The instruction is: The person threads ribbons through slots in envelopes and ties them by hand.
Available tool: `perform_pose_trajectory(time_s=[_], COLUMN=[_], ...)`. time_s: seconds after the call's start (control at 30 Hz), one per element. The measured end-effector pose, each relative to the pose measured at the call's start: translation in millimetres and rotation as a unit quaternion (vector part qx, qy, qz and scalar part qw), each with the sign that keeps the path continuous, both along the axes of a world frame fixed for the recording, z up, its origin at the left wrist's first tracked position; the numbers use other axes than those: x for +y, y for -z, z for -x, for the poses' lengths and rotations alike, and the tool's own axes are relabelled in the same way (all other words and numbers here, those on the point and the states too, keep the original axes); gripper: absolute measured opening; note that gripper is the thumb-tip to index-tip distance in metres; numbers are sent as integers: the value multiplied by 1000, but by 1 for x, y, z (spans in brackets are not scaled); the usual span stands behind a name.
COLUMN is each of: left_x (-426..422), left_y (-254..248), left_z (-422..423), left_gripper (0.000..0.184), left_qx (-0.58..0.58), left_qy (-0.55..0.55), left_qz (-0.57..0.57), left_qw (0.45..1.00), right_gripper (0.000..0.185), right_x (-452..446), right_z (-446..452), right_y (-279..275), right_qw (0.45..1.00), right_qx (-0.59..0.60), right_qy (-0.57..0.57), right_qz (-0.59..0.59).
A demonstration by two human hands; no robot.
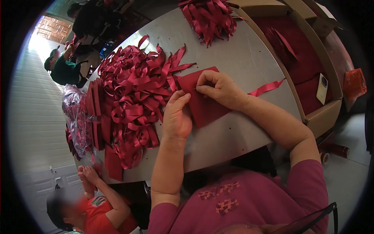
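A flat dark red piece (pixel 208 111) lies on the metal table under both hands. My left hand (pixel 177 117) is at its left edge, thumb and index finger pinched together; what is between them is too small to make out. Just to the right, my right hand (pixel 220 91) is over the piece's upper part, with thumb and forefinger closed on something thin that I cannot make out. A red ribbon (pixel 269 87) extends over the table from beneath my right forearm. Left of my hands is a large heap of red ribbons (pixel 134 85).
More ribbons (pixel 208 19) lie at the table's far edge. At right, a cardboard box (pixel 331 115) holds red pieces and a phone (pixel 321 89). Stacked red pieces (pixel 95 113) and a plastic bag (pixel 76 121) lie at left. A co-worker (pixel 105 210) sits lower left; other people are farther back.
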State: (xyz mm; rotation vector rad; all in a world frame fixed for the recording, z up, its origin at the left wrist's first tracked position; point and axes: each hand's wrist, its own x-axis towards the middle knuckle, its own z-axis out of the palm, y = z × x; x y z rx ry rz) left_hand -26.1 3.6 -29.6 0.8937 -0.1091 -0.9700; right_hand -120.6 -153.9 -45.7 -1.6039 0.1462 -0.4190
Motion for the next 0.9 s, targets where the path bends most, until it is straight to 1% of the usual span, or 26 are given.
perform_pose_trajectory(time_s=[0.13, 0.2, 0.27, 0.33, 0.37, 0.43, 0.47, 0.53, 0.57, 0.63, 0.67, 0.7, 0.73, 0.77, 0.8, 0.83, 0.87, 0.9], left_x=[0, 0, -2, -3, -3, -4, -4, -4, -4, -3, -3, -4, -4, -4, -4, -4, -3, -3], left_y=[6, 1, 1, 6, 7, 4, 4, 5, 4, 4, 5, 7, 8, 9, 9, 9, 7, 6], left_z=[-4, 0, 4, 7, 10, 14, 15, 15, 16, 19, 19, 19, 20, 21, 22, 22, 22, 23], left_gripper=[18, 18, 18, 19, 19, 20, 20, 19, 19, 15, 15, 13, 11, 11, 10, 9, 9, 9], left_qx=[15, 18, 21, -54, -56, -167, -169, -231, -232, -326, -327, -377, -426, -426, -462, -498, -499, -472], left_qy=[-8, -22, -33, -66, -66, -90, -89, -108, -109, -109, -110, -113, -116, -116, -121, -126, -125, -114], left_qz=[14, 14, 14, 17, 18, -6, -5, -58, -58, -114, -114, -150, -184, -185, -191, -198, -197, -205], left_qw=[1000, 999, 999, 996, 996, 982, 981, 965, 965, 932, 932, 907, 878, 878, 857, 835, 834, 850], right_gripper=[3, 4, 4, 5, 5, 6, 6, 6, 7, 8, 9, 10, 10, 10, 10, 10, 9, 9], right_x=[3, 4, 5, 6, 6, 6, 7, 8, 9, 11, 11, 12, 13, 14, 15, 14, 11, 10], right_z=[0, -1, 0, 0, -1, -1, 0, 0, 2, 4, 5, 6, 7, 6, 6, 5, 3, 3], right_y=[-2, -4, -7, -7, -5, -6, -7, -10, -13, -18, -20, -20, -19, -15, -12, -10, -7, -8], right_qw=[1000, 999, 999, 999, 999, 998, 997, 996, 994, 992, 980, 964, 964, 937, 902, 902, 901, 899], right_qx=[-9, -23, -12, -2, -9, -20, -20, -22, -10, 0, 1, 1, 1, -18, -38, -38, -50, -61], right_qy=[-18, 8, 14, 22, 28, 35, 40, 44, 50, 57, 71, 84, 84, 116, 148, 148, 161, 174], right_qz=[8, 46, 38, 31, 40, 50, 65, 81, 98, 116, 185, 254, 253, 330, 404, 404, 401, 397])
